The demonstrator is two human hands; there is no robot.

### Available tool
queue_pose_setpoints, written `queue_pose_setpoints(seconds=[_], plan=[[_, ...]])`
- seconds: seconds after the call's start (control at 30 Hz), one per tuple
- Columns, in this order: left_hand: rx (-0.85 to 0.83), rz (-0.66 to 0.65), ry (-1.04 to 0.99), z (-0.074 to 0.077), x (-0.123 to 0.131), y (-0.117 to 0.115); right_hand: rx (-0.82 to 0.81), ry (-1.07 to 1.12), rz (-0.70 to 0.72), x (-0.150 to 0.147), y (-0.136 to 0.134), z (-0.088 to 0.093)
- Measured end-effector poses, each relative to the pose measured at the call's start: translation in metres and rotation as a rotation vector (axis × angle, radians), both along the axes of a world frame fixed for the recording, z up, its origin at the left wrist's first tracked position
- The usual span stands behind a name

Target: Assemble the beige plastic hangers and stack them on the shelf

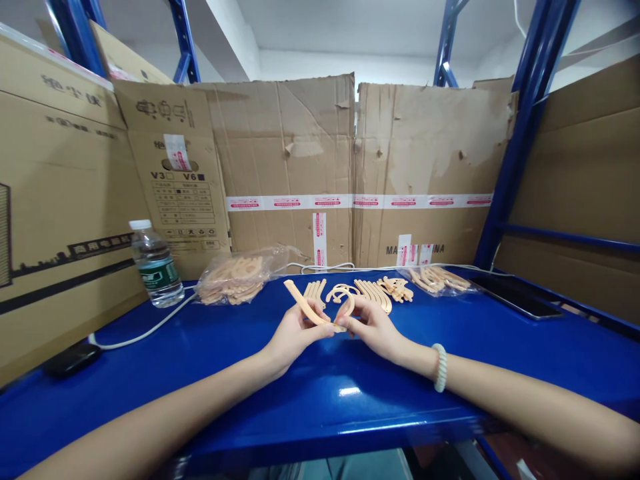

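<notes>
Between finger and thumb, my left hand (295, 330) pinches a long, slightly curved wooden strip (301, 301) that slants up to the left. My right hand (373, 325) grips a curved wooden piece (349, 303), arched at its top. The two pieces meet low between my fingertips, where the exact contact is hidden. Behind my hands lie several straight wooden strips (315, 291), several S-curved wooden strips (375, 293) and a small heap of wooden pieces (397, 289).
A clear bag of wooden pieces (233, 279) lies left, another bag (440, 279) right. A water bottle (156, 267), black object (73, 360), white cable (150, 341) and dark tablet or phone (517, 297) rest on the blue table (240, 420). Cardboard (290, 153) walls the back.
</notes>
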State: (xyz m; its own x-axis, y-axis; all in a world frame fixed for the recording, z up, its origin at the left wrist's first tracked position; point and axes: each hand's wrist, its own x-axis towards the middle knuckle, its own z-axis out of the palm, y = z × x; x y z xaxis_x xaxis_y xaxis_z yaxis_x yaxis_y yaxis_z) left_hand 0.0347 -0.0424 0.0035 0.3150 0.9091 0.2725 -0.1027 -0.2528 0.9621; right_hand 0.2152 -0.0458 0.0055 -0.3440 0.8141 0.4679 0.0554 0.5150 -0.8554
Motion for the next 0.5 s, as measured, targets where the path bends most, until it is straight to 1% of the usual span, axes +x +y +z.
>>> queue_pose_setpoints(seconds=[0.1,0.23,0.33,0.37,0.4,0.43,0.47,0.5], plan=[[-0.063,-0.039,-0.063,-0.002,0.0,0.001,-0.111,0.069,0.097,-0.002,0.001,-0.003],[-0.117,-0.094,-0.022,-0.002,0.001,0.002,-0.187,0.107,0.153,-0.005,0.003,-0.009],[-0.124,-0.072,-0.01,-0.002,-0.001,0.003,-0.25,0.066,0.24,0.001,0.009,-0.002],[-0.129,-0.054,-0.017,-0.001,-0.002,0.004,-0.225,0.036,0.26,0.008,0.013,0.003],[-0.139,-0.034,-0.033,-0.001,-0.003,0.004,-0.166,-0.012,0.257,0.017,0.018,0.01],[-0.155,-0.018,-0.051,-0.001,-0.004,0.004,-0.063,-0.066,0.223,0.029,0.024,0.018],[-0.174,-0.005,-0.073,0.0,-0.005,0.005,0.061,-0.136,0.117,0.043,0.03,0.026],[-0.195,0.004,-0.096,0.0,-0.006,0.005,0.184,-0.259,-0.014,0.06,0.036,0.032]])
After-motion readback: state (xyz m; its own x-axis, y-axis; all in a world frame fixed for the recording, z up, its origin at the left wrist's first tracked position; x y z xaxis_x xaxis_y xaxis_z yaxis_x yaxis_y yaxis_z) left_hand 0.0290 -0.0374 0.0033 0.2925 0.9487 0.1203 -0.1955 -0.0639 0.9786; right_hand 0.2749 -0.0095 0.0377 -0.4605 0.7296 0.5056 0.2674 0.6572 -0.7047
